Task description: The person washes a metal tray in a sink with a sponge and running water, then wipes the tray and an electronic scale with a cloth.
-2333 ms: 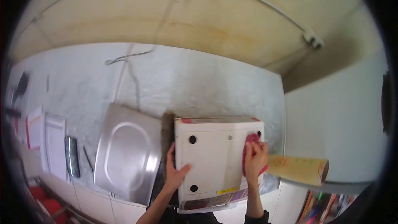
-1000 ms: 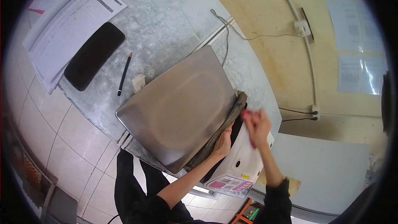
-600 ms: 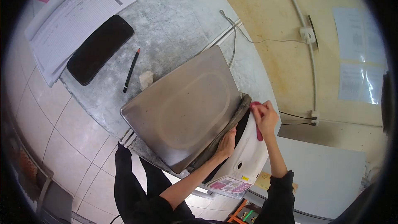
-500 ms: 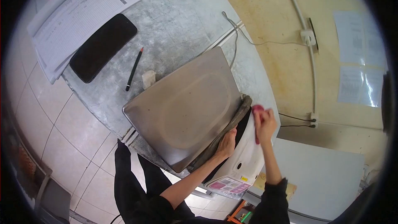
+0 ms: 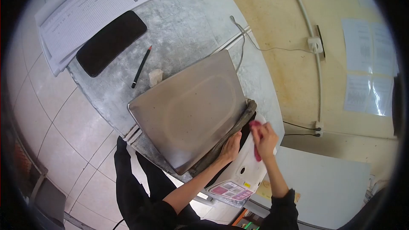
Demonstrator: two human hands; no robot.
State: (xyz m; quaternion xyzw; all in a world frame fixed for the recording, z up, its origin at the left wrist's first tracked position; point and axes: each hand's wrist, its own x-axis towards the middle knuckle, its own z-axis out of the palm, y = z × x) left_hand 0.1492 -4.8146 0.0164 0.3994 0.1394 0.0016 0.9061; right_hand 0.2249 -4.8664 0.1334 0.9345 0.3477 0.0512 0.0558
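Note:
A scale-like device with a metal plate (image 5: pixel 191 110) and a white casing (image 5: pixel 232 172) stands on the table's edge. The casing carries a pink-and-white label (image 5: pixel 232 191) and a round dark hole. My left hand (image 5: pixel 230 148) is closed at the plate's near edge, against the dark strip where plate and casing meet; its fingertips are partly hidden. In my right hand (image 5: pixel 265 139) is a pinkish-red item (image 5: pixel 257 153), soft-looking like a cloth, pinched against the upper part of the white casing. Motion blurs it somewhat.
On the table (image 5: pixel 183 21) lie a black phone (image 5: pixel 111 43), a pencil (image 5: pixel 141 67), a crumpled white lump (image 5: pixel 156 77) and printed sheets (image 5: pixel 91 19). A cable (image 5: pixel 277 49) runs to a wall socket (image 5: pixel 315 44). A grey-white surface (image 5: pixel 324 179) stands at the right.
My right hand has moved left and slightly down across the white casing with the pinkish-red item. My left hand keeps its place on the device. The whole view has shifted slightly.

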